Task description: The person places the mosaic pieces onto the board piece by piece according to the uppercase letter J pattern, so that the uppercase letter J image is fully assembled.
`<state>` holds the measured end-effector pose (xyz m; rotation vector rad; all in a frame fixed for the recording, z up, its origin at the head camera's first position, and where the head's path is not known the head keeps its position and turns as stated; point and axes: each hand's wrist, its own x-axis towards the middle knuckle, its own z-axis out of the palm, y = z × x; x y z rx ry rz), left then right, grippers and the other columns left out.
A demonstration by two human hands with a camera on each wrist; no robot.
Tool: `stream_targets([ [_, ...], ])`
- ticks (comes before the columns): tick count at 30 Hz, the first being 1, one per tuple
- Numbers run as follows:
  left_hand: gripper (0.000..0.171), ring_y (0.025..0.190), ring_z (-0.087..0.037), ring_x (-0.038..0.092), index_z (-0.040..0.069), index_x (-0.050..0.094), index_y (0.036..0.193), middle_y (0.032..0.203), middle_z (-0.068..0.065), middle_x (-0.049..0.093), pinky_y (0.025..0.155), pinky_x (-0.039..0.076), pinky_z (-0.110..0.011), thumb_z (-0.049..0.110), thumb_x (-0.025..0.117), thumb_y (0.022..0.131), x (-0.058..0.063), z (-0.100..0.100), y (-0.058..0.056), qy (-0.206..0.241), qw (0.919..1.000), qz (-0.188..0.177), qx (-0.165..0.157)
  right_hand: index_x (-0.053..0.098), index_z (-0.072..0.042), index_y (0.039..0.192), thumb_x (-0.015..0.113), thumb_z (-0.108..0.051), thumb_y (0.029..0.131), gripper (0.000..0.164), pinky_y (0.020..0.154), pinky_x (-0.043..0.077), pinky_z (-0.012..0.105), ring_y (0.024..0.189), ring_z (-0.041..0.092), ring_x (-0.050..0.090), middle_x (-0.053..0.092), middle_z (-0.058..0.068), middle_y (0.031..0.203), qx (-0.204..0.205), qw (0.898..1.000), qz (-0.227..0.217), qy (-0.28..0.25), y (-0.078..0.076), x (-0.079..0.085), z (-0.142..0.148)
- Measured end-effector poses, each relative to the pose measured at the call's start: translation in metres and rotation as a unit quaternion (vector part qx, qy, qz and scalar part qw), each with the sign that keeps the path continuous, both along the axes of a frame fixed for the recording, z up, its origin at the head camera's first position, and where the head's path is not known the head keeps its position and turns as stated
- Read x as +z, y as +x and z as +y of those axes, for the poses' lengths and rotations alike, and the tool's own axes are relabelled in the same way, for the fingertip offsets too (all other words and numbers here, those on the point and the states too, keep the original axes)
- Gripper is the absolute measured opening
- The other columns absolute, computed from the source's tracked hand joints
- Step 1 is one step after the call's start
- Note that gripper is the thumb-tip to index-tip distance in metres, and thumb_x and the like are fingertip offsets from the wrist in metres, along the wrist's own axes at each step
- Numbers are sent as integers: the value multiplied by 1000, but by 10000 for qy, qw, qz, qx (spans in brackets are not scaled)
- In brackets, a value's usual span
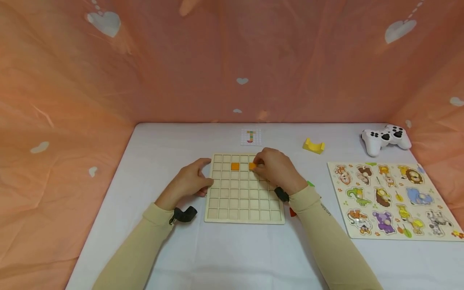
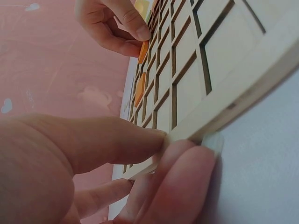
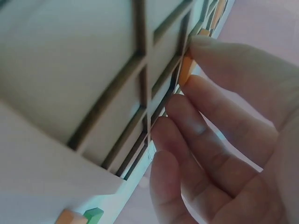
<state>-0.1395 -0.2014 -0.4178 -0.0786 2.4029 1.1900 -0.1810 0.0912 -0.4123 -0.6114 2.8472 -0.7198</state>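
Observation:
A pale wooden grid board (image 1: 239, 204) lies flat on the white table. My left hand (image 1: 188, 177) grips its left edge; in the left wrist view the thumb is on the upper side and fingertips curl at the rim. With thumb and forefinger my right hand (image 1: 277, 167) pinches an orange square tile (image 3: 186, 69) at a cell in the board's second row from the top. Another orange square tile (image 1: 235, 166) sits in that same row, farther left with one cell between. The right hand hides the board's upper right corner.
Behind the board lies a small card (image 1: 251, 137) with a coloured J pattern. A yellow notched block (image 1: 313, 146), a white game controller (image 1: 386, 139) and an animal peg puzzle (image 1: 342, 201) are on the right. Green (image 1: 310, 183) and red pieces (image 1: 292, 212) show partly beside the right sleeve.

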Motion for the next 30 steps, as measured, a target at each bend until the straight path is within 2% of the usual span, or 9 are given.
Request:
stream_targets([
  [22,79,64,-16,71,17,36,168,84,-11,69,63,64,-29,14,73,98,2,0,1,-34,10000,40,-80,82,-8,108,81,-23,97,19,89,61,44,92,23,67,74,7,105,-11,10000,-56,-45,-1,0,0],
  [30,80,65,-16,72,17,36,168,87,-11,70,65,66,-30,14,74,98,0,-3,0,68,10000,-15,-6,80,-9,116,78,-27,99,25,97,61,46,103,26,70,74,6,113,-105,9990,-304,-326,1,7,14],
])
